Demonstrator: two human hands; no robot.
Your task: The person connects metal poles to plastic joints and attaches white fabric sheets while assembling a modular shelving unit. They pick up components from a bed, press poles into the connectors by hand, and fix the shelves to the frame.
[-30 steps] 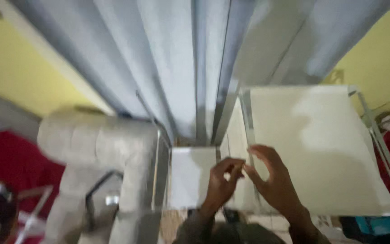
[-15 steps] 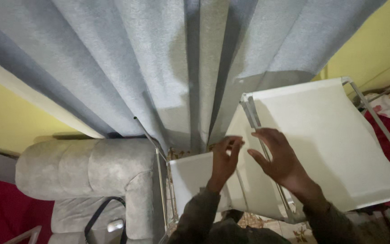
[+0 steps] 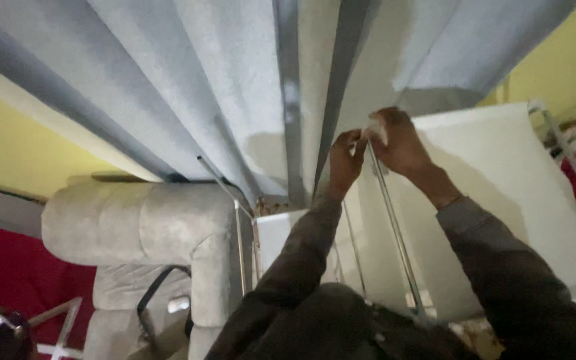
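My left hand (image 3: 346, 162) and my right hand (image 3: 398, 139) are both raised to the far corner of a white fabric shelf panel (image 3: 501, 193) stretched on a thin metal frame (image 3: 395, 227). My right hand pinches the white fabric at the top of the metal rod. My left hand grips the same corner from the left side, fingers curled. A smaller white panel (image 3: 281, 243) lies lower, to the left of the rod. Dark sleeves cover both forearms.
Grey curtains (image 3: 221, 87) hang right behind the frame against a yellow wall (image 3: 15, 147). A grey upholstered armchair (image 3: 135, 227) stands to the left with a black strap on it. Red fabric (image 3: 8, 267) lies at far left and far right.
Both hands have moved up from the middle of the rod to the far top corner of the big white panel and closed on it.
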